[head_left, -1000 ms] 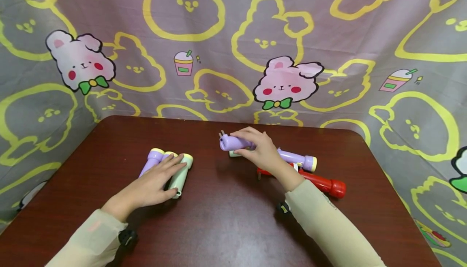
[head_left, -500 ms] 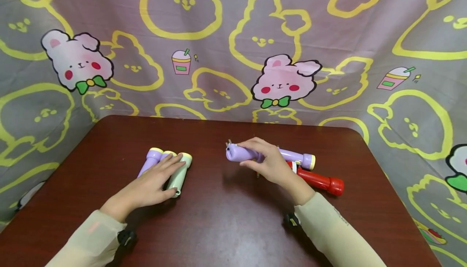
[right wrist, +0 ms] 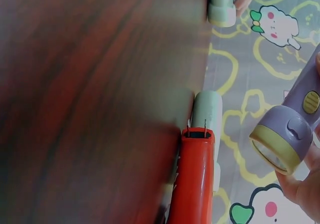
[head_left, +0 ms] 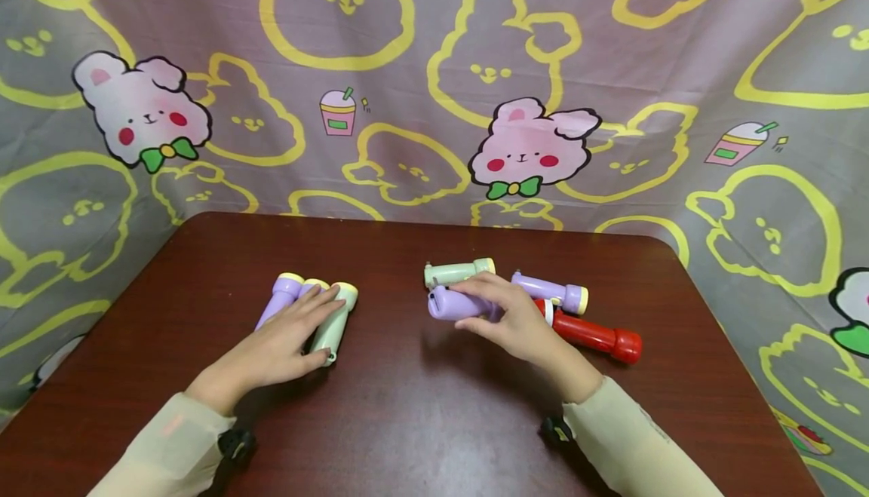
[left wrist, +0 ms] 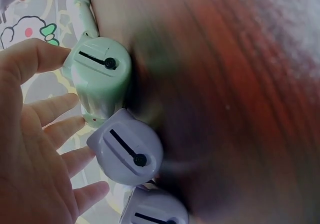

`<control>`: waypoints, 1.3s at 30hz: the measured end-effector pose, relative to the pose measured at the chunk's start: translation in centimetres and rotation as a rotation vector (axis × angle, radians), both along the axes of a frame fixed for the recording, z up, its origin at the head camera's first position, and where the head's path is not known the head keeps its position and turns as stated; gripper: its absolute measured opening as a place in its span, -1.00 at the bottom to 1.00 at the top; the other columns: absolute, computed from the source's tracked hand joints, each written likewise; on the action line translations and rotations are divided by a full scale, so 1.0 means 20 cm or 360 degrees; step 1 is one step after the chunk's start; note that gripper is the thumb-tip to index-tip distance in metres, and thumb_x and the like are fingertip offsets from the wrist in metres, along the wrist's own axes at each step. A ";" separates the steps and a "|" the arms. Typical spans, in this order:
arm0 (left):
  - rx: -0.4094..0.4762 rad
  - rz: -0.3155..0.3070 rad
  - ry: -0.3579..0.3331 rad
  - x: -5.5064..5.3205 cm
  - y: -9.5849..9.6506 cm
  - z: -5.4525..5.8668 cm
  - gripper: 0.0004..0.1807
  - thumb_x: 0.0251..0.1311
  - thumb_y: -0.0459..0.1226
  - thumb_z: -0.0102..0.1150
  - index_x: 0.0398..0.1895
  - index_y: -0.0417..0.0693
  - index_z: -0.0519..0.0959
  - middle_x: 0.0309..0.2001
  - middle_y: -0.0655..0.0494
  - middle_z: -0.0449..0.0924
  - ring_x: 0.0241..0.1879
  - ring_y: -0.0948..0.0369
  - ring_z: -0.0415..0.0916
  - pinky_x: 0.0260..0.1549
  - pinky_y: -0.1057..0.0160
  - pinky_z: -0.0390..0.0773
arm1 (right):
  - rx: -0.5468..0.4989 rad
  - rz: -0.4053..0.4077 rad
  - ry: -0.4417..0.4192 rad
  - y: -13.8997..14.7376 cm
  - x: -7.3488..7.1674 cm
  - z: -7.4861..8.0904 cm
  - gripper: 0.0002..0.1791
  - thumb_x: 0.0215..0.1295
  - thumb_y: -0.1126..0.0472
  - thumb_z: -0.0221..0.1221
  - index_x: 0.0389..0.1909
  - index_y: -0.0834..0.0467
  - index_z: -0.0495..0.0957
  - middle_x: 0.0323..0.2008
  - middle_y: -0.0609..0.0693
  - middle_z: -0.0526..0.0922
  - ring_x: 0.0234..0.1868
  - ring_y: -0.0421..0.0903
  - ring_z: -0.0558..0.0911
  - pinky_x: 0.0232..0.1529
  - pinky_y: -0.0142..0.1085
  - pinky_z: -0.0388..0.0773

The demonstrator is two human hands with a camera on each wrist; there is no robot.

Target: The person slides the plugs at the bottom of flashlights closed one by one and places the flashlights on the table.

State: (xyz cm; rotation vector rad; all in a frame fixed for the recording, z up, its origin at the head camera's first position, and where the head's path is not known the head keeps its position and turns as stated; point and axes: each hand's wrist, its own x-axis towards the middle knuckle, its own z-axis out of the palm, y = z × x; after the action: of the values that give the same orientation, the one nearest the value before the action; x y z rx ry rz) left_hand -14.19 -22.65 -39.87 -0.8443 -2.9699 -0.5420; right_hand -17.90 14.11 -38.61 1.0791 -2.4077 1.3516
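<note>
My left hand (head_left: 274,346) lies with fingers extended across a row of flashlights on the table. A pale green flashlight (head_left: 333,331) is at the row's right, beside the thumb; a purple flashlight (head_left: 277,307) is at its left, and another purple flashlight (head_left: 314,284) between them is mostly covered by the fingers. Their slotted tail ends face the left wrist view, where the thumb touches the green one. With thumb and fingers, my right hand (head_left: 516,320) grips a purple flashlight (head_left: 455,304) above the table. Its yellow-rimmed lens end (right wrist: 274,146) shows in the right wrist view.
Beyond the right hand lie a pale green flashlight (head_left: 456,274) and a purple flashlight (head_left: 553,293). A red flashlight (head_left: 597,337) lies behind the right wrist, metal prongs at its tail. A patterned curtain (head_left: 407,105) hangs behind the dark wooden table (head_left: 380,421).
My right hand has drawn the purple flashlight nearer to me and slightly right, uncovering the pale green flashlight behind it. The left hand stays on its row.
</note>
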 end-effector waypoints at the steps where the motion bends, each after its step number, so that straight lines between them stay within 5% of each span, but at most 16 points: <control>1: 0.0000 0.0002 -0.0001 0.00 0.00 0.00 -0.21 0.08 -0.20 0.28 0.44 -0.15 0.31 0.52 -0.15 0.16 0.49 -0.25 0.06 0.37 -0.30 0.14 | 0.0006 0.0002 0.0001 0.00 0.01 0.00 -0.46 -0.01 0.26 0.50 0.07 0.05 0.65 0.00 -0.01 0.68 -0.11 -0.15 0.56 -0.22 -0.34 0.53; 20: 0.0009 0.0020 -0.0018 0.02 0.00 0.01 -0.24 0.11 -0.19 0.27 0.43 -0.13 0.33 0.52 -0.13 0.16 0.49 -0.28 0.04 0.35 -0.36 0.10 | -0.0018 0.0041 0.0067 0.06 0.12 -0.04 -0.47 -0.04 0.24 0.52 0.04 0.13 0.65 -0.07 0.01 0.68 -0.12 -0.16 0.61 -0.19 -0.38 0.54; 39: 0.0012 0.0024 -0.0012 0.02 0.01 0.01 -0.24 0.10 -0.20 0.29 0.42 -0.15 0.34 0.52 -0.14 0.17 0.50 -0.28 0.03 0.36 -0.34 0.11 | 0.0056 0.0030 0.0149 0.08 0.15 -0.02 -0.46 -0.05 0.24 0.52 0.05 0.05 0.66 -0.06 -0.03 0.67 -0.09 -0.16 0.61 -0.14 -0.37 0.56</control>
State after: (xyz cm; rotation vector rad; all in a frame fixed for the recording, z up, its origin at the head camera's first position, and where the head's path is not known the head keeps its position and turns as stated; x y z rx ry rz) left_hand -13.73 -22.43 -39.70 -0.8202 -2.9763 -0.5571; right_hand -14.81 15.76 -39.08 1.1497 -2.3685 1.2392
